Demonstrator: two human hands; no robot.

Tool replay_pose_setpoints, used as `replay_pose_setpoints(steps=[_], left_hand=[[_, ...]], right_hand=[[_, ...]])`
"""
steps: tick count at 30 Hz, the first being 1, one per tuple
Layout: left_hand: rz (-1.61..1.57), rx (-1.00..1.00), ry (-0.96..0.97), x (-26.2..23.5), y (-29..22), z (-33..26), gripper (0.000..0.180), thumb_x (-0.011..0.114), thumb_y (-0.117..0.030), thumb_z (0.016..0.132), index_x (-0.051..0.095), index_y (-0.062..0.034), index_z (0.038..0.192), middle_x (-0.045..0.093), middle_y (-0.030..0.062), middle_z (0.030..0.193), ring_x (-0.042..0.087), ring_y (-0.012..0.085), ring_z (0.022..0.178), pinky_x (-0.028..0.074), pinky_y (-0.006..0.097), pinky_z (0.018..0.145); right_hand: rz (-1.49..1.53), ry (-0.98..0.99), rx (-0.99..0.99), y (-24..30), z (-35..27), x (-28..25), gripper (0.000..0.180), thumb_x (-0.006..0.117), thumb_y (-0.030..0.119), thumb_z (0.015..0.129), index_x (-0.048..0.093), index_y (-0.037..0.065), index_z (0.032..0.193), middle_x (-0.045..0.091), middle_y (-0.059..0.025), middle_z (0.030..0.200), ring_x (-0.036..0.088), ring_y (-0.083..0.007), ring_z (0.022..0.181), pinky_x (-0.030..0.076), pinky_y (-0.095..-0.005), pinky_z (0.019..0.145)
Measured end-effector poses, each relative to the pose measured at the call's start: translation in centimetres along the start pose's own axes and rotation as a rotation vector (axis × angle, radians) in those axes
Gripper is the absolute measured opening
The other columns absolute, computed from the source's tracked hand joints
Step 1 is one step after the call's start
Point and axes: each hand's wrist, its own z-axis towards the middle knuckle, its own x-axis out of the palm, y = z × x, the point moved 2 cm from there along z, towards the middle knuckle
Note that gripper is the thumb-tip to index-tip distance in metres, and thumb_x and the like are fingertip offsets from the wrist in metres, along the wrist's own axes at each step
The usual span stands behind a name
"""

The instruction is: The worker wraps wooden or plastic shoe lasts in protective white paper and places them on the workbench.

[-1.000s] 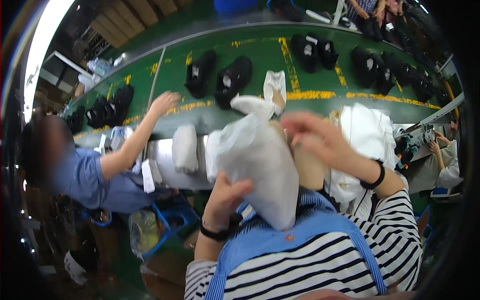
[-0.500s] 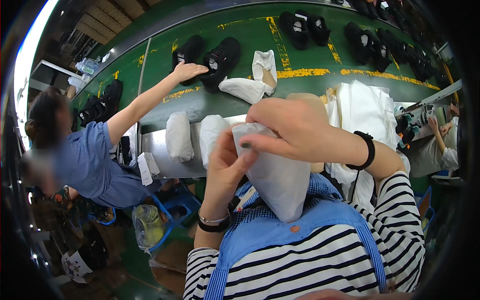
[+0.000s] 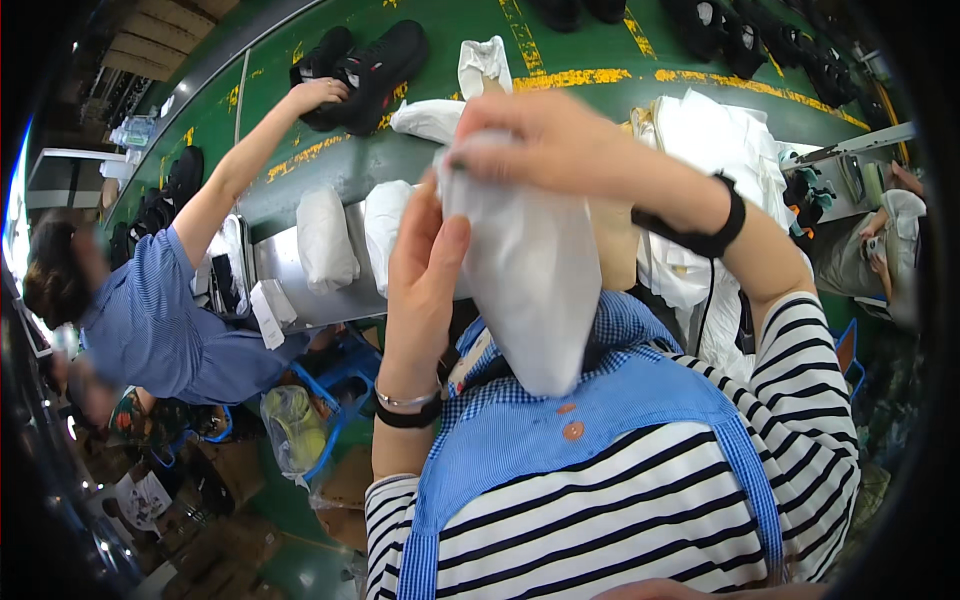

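Observation:
A tapered bundle wrapped in white paper [image 3: 535,290] is held upright in front of my apron, its narrow end pointing down. My left hand [image 3: 425,260] grips its upper left side, thumb toward me. Over its top, my right hand [image 3: 540,135] is closed on the paper; its fingers are blurred by motion. Two similar white paper bundles, a left one [image 3: 325,245] and a right one [image 3: 384,225], lie on the metal ledge to the left of my hands. Beyond my hands, white shaped paper pieces [image 3: 428,118] lie on the green belt.
At left, a co-worker's hand [image 3: 318,93] touches a pair of black shoes [image 3: 385,70] on the green belt [image 3: 575,55]. A stack of white paper [image 3: 710,150] stands to my right. A white box [image 3: 272,310] sits at the ledge's left end. More black shoes [image 3: 710,30] stand far right.
My right hand has shifted over the top of the bundle, which hangs straighter. The view has tilted, so the belt sits higher. The co-worker's hand has closed onto the shoes.

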Motion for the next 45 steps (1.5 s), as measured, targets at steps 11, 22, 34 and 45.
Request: replay_pose_setpoints(steps=[11,22,34,45], left_hand=[[0.452,0.047,0.145,0.3,0.9,0.4,0.097,0.072,-0.036,0.072,0.016,-0.0023,0.144,0.031,0.0168,0.141,0.036,0.0252,0.128,0.029,0.035,0.105],[-0.193,-0.178,-0.364,-9.2,-0.1,-3.1,0.064,0.06,-0.033,0.08,0.035,-0.0096,0.135,0.047,0.0122,0.128,0.048,0.0302,0.116,0.044,0.046,0.088],[1.403,0.113,-0.77,-15.9,4.3,-0.6,0.08,0.068,-0.03,0.071,0.031,-0.009,0.14,0.043,0.0266,0.121,0.044,0.0413,0.112,0.037,0.043,0.096],[1.375,-0.18,-0.588,-20.1,9.2,1.2,0.074,0.063,-0.036,0.076,0.034,-0.0067,0.137,0.048,0.0293,0.12,0.048,0.0425,0.109,0.04,0.044,0.094]], right_hand=[[0.262,-0.03,0.547,-5.1,3.6,-2.5,0.04,0.062,0.039,0.083,0.063,0.0,0.094,0.062,-0.007,0.082,0.057,-0.0132,0.072,0.046,-0.0264,0.064],[0.035,-0.034,0.113,-5.5,-0.6,-4.8,0.032,0.053,0.027,0.091,0.06,0.001,0.109,0.063,-0.0039,0.101,0.056,-0.0109,0.094,0.044,-0.0256,0.081],[0.303,-0.143,0.432,-5.4,-9.5,-5.8,0.026,0.051,0.018,0.092,0.061,-0.001,0.106,0.063,-0.0046,0.098,0.057,-0.0111,0.091,0.045,-0.0259,0.083],[0.363,-0.268,0.618,-4.9,-12.1,-3.7,0.022,0.048,0.011,0.094,0.059,-0.004,0.105,0.063,-0.0064,0.092,0.059,-0.0119,0.084,0.046,-0.0256,0.078]])
